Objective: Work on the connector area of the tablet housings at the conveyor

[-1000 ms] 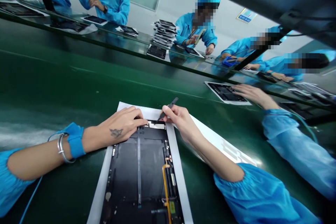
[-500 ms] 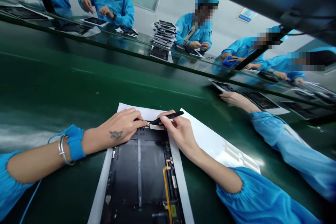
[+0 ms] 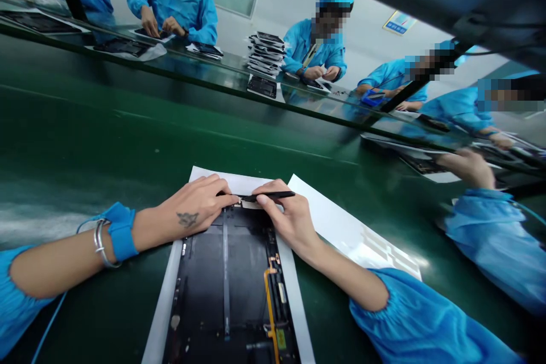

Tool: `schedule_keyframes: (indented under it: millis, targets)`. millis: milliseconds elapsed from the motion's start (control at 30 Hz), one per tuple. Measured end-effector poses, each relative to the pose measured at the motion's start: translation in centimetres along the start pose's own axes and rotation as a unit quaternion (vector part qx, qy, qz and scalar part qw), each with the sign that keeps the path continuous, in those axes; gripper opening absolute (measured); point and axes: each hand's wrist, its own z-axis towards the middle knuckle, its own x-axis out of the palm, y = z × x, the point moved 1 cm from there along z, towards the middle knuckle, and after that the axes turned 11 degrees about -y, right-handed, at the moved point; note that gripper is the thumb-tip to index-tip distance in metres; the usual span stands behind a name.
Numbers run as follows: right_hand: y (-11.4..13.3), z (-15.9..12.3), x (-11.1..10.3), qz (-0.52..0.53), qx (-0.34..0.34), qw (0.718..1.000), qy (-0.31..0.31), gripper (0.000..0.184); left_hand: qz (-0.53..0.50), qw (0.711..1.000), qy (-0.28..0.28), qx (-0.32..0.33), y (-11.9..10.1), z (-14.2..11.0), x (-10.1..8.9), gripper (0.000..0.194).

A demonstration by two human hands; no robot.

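Observation:
A black tablet housing (image 3: 247,273) with inner parts and a yellow-orange flex cable (image 3: 268,296) lies on white paper (image 3: 303,318) before me. My left hand (image 3: 205,202) rests over its far edge, fingers curled and pressed together at the rim; their undersides are hidden. Between the thumb and fingers of my right hand (image 3: 292,216) is a slim black pointed tool (image 3: 277,195), like tweezers, held almost level. Its tip meets the far edge beside my left fingertips, near a small pale strip (image 3: 252,204).
A white sheet (image 3: 336,227) lies right of the housing. At the right, a co-worker's hand (image 3: 469,166) is over more housings (image 3: 426,164). Beyond a glass shelf (image 3: 222,74), several people work by a stack of housings (image 3: 267,54). A blue wrist strap (image 3: 123,233) has a cord.
The black tool has tilted flatter in my right hand, its rear end lower. My left hand stays put. The co-worker's hand at the right has moved further right.

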Motion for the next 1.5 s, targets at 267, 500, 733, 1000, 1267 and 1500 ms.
schedule_keyframes:
  millis: [267,500,733,1000,1267,1500]
  targets:
    - [-0.1,0.1,-0.8,0.041,0.088,0.995,0.026,0.04,0.002,1.0,-0.018,0.012,-0.2,0.2,0.1,0.033]
    - [-2.2,-0.7,-3.4,0.137,0.297,0.939,-0.109,0.042,0.048,0.998,0.023,0.037,-0.6,0.5,-0.3,0.046]
    - [-2.3,-0.7,-3.5,0.155,0.332,0.926,-0.095,0.047,0.087,0.994,0.055,0.018,-0.7,0.4,-0.2,0.052]
    - [-2.0,-0.9,-3.0,0.168,0.303,0.93,-0.121,0.047,0.082,0.992,0.099,0.011,-0.8,0.8,-0.6,0.057]
    - [-2.3,-1.0,-3.0,0.145,0.297,0.937,-0.111,0.048,0.074,0.994,0.083,0.021,-0.6,0.7,-0.6,0.057]
    - [-2.4,-1.0,-3.0,0.131,0.286,0.944,-0.099,0.048,0.078,0.994,0.067,0.028,-0.6,0.6,-0.4,0.054]
